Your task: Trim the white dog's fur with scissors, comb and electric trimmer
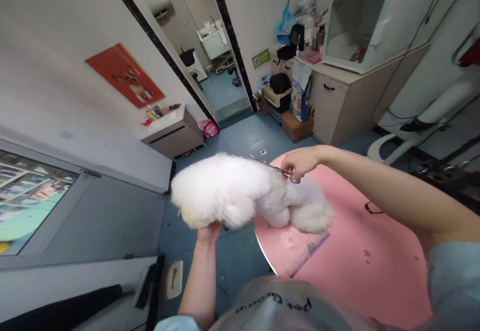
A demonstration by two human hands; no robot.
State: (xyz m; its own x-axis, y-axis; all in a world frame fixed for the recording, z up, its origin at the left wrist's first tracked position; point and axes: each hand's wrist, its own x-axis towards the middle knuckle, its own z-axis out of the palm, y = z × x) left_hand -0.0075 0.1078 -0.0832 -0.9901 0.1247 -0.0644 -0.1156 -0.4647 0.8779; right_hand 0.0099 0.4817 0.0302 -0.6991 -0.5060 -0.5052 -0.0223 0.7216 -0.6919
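A fluffy white dog (240, 191) stands on a round pink table (360, 251), its head reaching out past the table's left edge. My left hand (210, 232) is under the dog's head, cupping the chin; its fingers are buried in fur. My right hand (300, 163) is closed on a pair of scissors (275, 169), whose blades lie along the fur on the dog's back. A purple comb (309, 255) lies on the table near the dog's feet, with fur clippings beside it.
A grey cabinet (174, 133) stands by the left wall under an orange dog poster (125, 75). A white drying box (362, 21) sits on a beige counter (345, 101) at the back right. A doorway (213, 46) opens to another room. Blue floor lies below.
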